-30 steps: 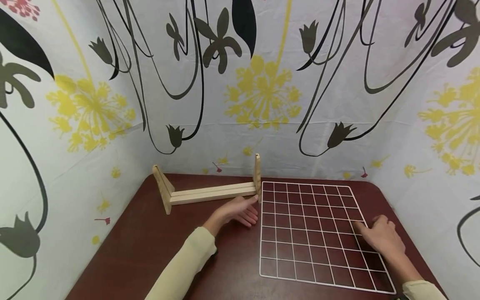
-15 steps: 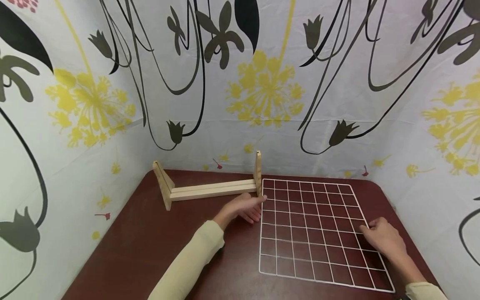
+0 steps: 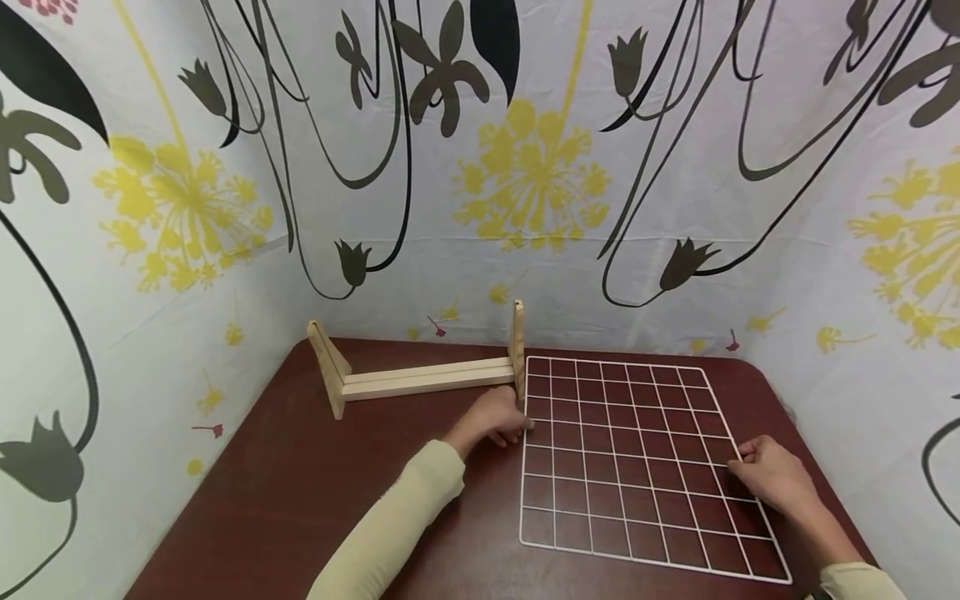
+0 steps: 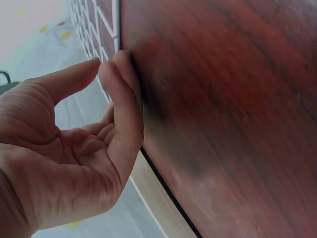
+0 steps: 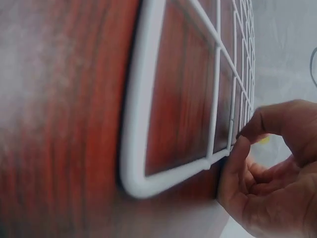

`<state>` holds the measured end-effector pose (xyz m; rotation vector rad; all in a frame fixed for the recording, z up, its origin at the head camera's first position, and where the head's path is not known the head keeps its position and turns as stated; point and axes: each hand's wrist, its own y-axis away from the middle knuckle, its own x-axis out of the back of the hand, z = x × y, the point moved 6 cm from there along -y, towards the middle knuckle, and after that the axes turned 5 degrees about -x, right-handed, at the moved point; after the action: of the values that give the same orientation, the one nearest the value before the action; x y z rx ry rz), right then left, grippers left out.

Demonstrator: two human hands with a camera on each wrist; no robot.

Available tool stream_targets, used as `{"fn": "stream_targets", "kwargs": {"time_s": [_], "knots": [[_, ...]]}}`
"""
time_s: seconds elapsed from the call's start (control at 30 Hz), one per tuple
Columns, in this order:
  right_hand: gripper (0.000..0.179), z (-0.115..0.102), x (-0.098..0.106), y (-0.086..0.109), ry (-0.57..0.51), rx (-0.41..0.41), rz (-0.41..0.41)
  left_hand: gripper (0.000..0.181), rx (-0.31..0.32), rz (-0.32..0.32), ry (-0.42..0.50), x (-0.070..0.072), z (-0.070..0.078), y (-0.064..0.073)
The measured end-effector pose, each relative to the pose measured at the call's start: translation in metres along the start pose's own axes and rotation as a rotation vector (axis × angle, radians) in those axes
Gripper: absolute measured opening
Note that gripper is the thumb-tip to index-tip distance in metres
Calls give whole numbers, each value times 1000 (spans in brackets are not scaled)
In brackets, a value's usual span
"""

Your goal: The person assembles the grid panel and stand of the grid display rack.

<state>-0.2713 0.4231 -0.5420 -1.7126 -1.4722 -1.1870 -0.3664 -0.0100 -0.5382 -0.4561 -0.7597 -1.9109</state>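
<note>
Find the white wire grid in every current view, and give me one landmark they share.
Head: white wire grid, lower half, right of centre.
Left wrist: grid, upper left, cut off by the top edge.
Right wrist: grid, its corner low, mesh rising to the top.
Shared landmark: dark red table.

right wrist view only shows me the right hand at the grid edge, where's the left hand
Observer: The left hand is at the left edge of the grid, across from the right hand.
Operator: anything standing left of the grid
Observer: A wooden stand, near the back edge of the table.
Operator: how's it built
Observer: Two uprights, one at each end, joined by a low crosspiece.
</note>
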Motion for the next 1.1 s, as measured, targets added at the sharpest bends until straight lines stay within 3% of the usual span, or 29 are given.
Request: {"fn": "stream_targets", "kwargs": {"time_s": [0.23, 0.43, 0.47, 0.6, 0.67, 0.7, 0.87, 1.0, 1.1], "knots": [[42, -2, -2, -2, -37, 31, -76, 25, -35, 72, -347, -5, 6, -5], [48, 2, -5, -3, -90, 4, -140, 28, -72, 100, -468, -5, 16, 4], [49, 3, -5, -3, -93, -1, -144, 28, -81, 112, -497, -8, 9, -4], [49, 5, -6, -5, -92, -9, -159, 30, -84, 114, -578, -10, 13, -4], [48, 7, -7, -6, -78, -10, -164, 32, -86, 114, -606, -11, 15, -3], [47, 7, -7, -6, -74, -11, -169, 33, -82, 107, -608, -7, 23, 6], [43, 9, -6, -6, -71, -3, -180, 35, -65, 114, -623, -7, 24, 7], [44, 9, -6, -6, -91, 3, -186, 34, -56, 99, -599, -6, 20, 3], [45, 10, -6, -4, -107, 5, -196, 29, -71, 83, -556, -8, 10, -10]]}}
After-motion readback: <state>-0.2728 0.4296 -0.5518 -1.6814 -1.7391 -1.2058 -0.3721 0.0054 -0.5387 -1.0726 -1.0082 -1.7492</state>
